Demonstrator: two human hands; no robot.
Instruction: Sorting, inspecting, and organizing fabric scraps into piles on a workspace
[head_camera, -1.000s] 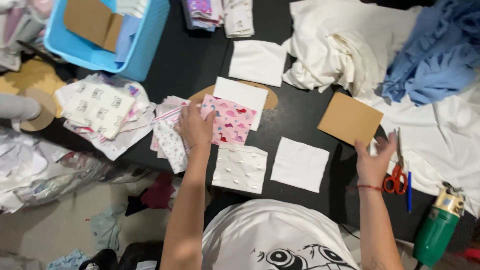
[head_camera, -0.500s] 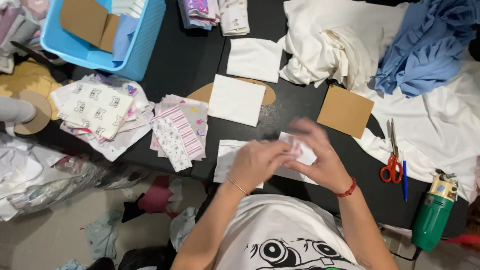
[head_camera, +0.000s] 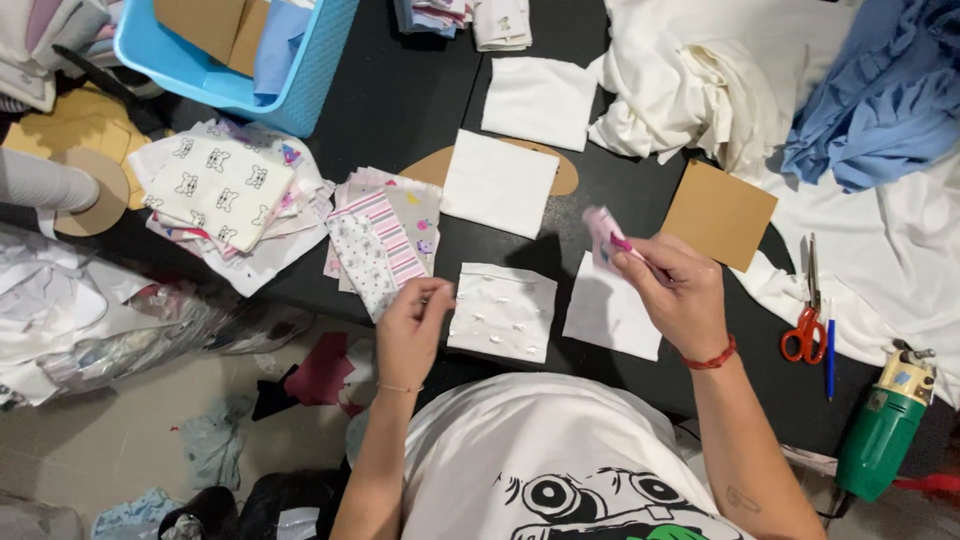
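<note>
Holding now a small pink printed fabric piece (head_camera: 603, 232) in the right hand (head_camera: 680, 292), fingers (head_camera: 640, 262) closing narrow on its lower edge, lifting it a little above the black worktop (head_camera: 400, 100). One second ago lying flat on the pile of striped and printed scraps (head_camera: 385, 240) under the left palm; half a second ago passing between both hands, close together over the white squares. So: taken off the pile and given from left to right.

Left hand (head_camera: 410, 328) now moving apart from the right one, hovering at the near edge of the worktop, just beside the white dotted square (head_camera: 502, 312). Fingers (head_camera: 437, 296) pinching together; not possible to tell if anything thin is between them.

Right hand no more near the red-handled scissors (head_camera: 805, 325) and the blue pen (head_camera: 829, 352); these lying untouched at the right side. Plain white square (head_camera: 610, 312) resting below the lifted piece, partly under the right hand. Brown cardboard square (head_camera: 718, 212) and larger white square (head_camera: 497, 183) staying where they were.
</note>
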